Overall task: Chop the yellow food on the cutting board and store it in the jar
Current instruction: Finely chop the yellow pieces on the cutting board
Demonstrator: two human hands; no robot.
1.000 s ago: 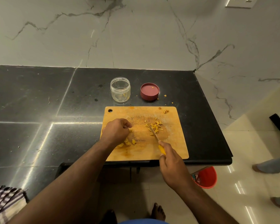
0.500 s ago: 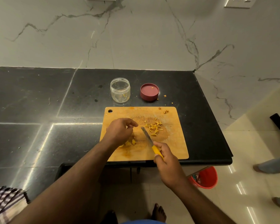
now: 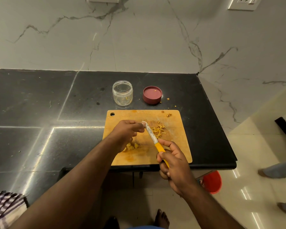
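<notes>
1. Nearest, the right hand (image 3: 172, 161) is clenched round the yellow handle of a small knife (image 3: 153, 138), at the near right part of the wooden cutting board (image 3: 177, 146).
2. Its blade slants up and to the left, raised off the board, and the left hand (image 3: 125, 133) pinches the blade near its tip between fingertips (image 3: 141, 125).
3. Under the left hand, a few larger yellow chunks (image 3: 130, 146) lie on the board.
4. Just right of the blade sits a pile of finely chopped yellow pieces (image 3: 158, 129), and a couple of stray bits (image 3: 168, 115) rest by the far right corner of the board.
5. Beyond the board, on the black counter (image 3: 40, 100), stands an open clear jar (image 3: 122, 93) with a few yellow scraps at its bottom.
6. Beside it to the right, apart from it, the maroon lid (image 3: 152, 95) lies upturned, with crumbs on the counter near it.
7. Below the counter's right end, a red bucket (image 3: 212, 181) stands on the floor.
</notes>
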